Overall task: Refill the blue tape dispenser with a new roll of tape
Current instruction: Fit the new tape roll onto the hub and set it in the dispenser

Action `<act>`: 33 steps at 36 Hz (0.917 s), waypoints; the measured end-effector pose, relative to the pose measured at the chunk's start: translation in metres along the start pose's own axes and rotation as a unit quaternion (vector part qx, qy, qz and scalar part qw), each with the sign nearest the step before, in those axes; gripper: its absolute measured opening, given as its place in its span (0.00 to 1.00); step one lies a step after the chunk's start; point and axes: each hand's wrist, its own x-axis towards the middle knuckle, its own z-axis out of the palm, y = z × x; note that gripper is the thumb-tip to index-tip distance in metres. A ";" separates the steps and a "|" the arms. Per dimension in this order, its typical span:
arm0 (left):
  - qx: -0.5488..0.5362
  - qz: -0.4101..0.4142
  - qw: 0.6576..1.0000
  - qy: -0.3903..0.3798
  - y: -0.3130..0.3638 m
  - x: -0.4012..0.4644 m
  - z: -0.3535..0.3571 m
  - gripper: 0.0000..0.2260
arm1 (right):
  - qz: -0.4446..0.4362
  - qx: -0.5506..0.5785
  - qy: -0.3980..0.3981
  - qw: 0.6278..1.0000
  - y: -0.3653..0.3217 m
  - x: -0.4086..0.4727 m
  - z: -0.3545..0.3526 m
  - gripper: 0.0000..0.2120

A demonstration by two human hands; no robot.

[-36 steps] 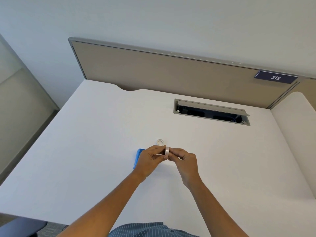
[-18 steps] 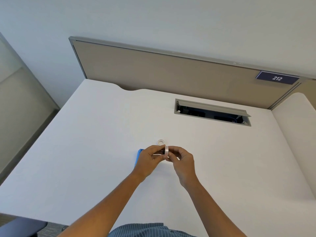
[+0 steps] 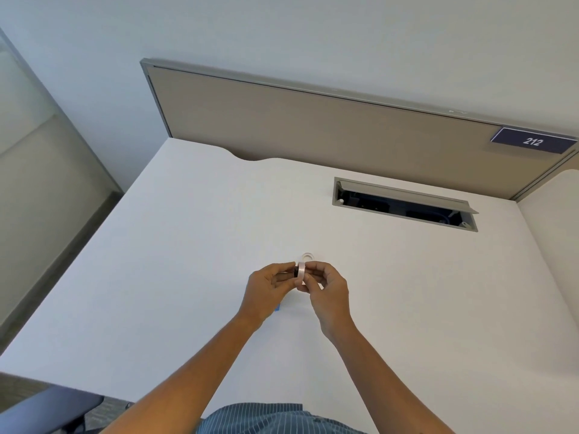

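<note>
Both forearms come up from the bottom edge and converge over the middle of the desk (image 3: pixel 175 245). Left hand (image 3: pixel 266 289) is curled, back of hand facing the camera, fingertips pointed right. Right hand (image 3: pixel 326 286) mirrors it, fingers curled, tips pointed left. Knuckles of the two hands are near each other, with only the roll between them.

Tape roll (image 3: pixel 300 272) is pinched between the two hands, held on edge above the desk: rim faces the camera, flat faces point left and right, so its axis runs roughly left-right. A small dark part (image 3: pixel 296 270) sits against the roll's left face at the left fingertips; can't tell what it is.

Dispenser (image 3: pixel 277 307): only a sliver of blue shows under the left hand, on the desk. Its orientation can't be read.

A second ring (image 3: pixel 307 256), pale, lies flat on the desk just beyond the hands, partly hidden by them.

Further back: open cable tray (image 3: pixel 404 203) recessed in the desk, a beige partition (image 3: pixel 313 120) behind it, and a "212" plate (image 3: pixel 532 141) at its right end. Striped shirt (image 3: pixel 266 418) at the bottom edge, dark chair (image 3: pixel 47 411) bottom left.
</note>
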 end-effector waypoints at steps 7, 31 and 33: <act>0.056 0.014 0.998 0.029 -0.010 0.000 -0.021 0.12 | 0.014 0.006 0.007 1.000 0.007 -0.004 0.023 0.11; 0.192 0.013 0.981 0.021 -0.042 0.010 -0.051 0.13 | 0.048 -0.118 -0.024 0.992 0.023 0.002 0.045 0.09; 0.197 0.017 0.980 0.023 -0.042 0.011 -0.053 0.13 | 0.052 -0.117 -0.022 0.991 0.024 0.002 0.048 0.09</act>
